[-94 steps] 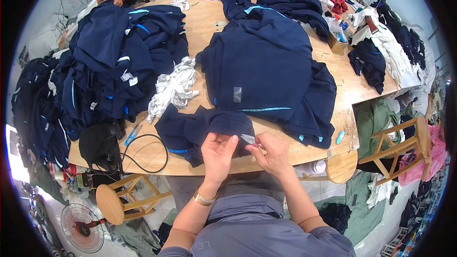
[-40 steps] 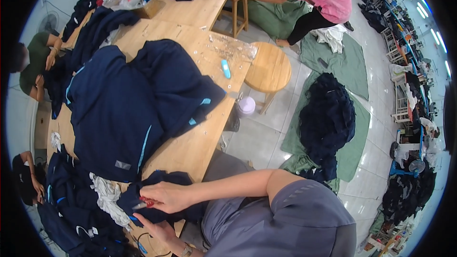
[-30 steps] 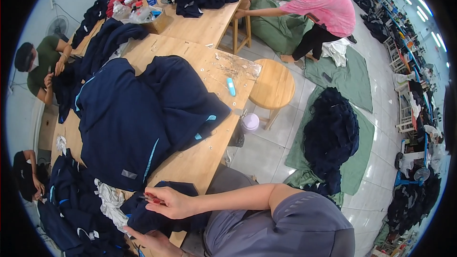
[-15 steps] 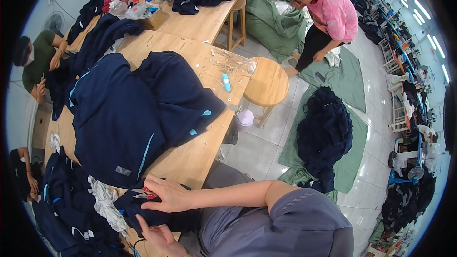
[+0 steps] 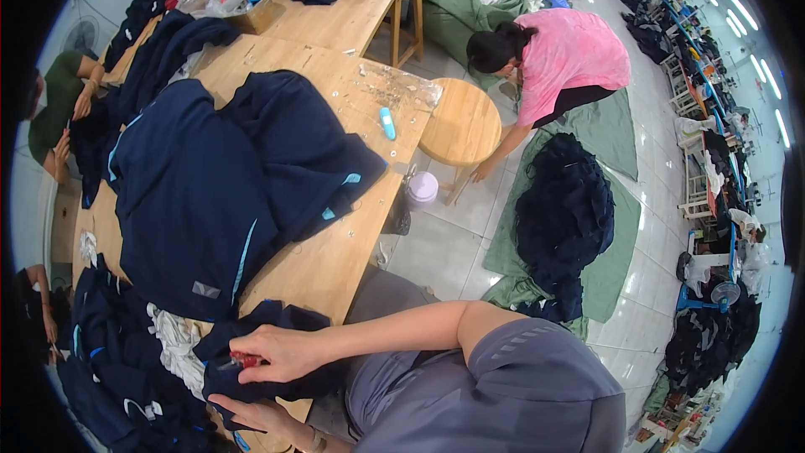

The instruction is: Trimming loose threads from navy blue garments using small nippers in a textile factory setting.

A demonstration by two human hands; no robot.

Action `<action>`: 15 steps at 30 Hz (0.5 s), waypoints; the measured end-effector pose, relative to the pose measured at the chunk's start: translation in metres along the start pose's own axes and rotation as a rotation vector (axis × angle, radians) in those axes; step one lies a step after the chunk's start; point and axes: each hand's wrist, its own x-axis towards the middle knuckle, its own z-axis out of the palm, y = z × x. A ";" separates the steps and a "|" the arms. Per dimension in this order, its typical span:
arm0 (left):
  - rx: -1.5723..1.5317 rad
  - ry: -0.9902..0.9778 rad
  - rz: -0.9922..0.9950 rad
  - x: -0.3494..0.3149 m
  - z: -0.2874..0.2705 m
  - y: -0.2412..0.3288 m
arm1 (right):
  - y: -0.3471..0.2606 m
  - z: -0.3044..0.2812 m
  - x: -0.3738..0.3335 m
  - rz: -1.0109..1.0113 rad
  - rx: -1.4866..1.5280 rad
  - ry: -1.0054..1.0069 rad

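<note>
My right hand [image 5: 272, 352] is closed around red-handled thread snips [image 5: 245, 359], whose blades lie over a dark navy garment [image 5: 289, 319]. This garment is bunched at the table's near edge, in front of my body. Below the snips, my left hand [image 5: 256, 414] grips the garment's near side, one finger stretched along the cloth; its other fingers are partly hidden. Just beyond my hands a large navy garment pile [image 5: 193, 201] with light blue trim covers much of the wooden table [image 5: 323, 273]. Crumpled white cloth [image 5: 178, 348] lies left of the snips.
A light blue tool [image 5: 387, 123] rests near the table's right edge. Beside it stand a round wooden stool [image 5: 461, 122] and a lilac-lidded container [image 5: 422, 190]. A person in pink [image 5: 574, 59] bends over green cloth by a dark fabric heap [image 5: 566, 205]. Others work at left.
My right hand and the snips have shifted slightly left and down onto the garment. My left hand has moved left along the cloth. The person in pink has bent lower, reaching toward the floor.
</note>
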 end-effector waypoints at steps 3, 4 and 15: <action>-0.514 -0.258 -0.230 0.032 -0.019 -0.012 | -0.001 0.006 0.009 0.017 0.104 0.152; -0.555 -0.236 -0.321 0.031 -0.014 -0.008 | 0.012 0.004 0.009 0.064 0.005 0.224; -0.801 -0.507 -0.382 0.018 -0.010 -0.039 | 0.043 -0.052 -0.017 0.232 -0.034 0.468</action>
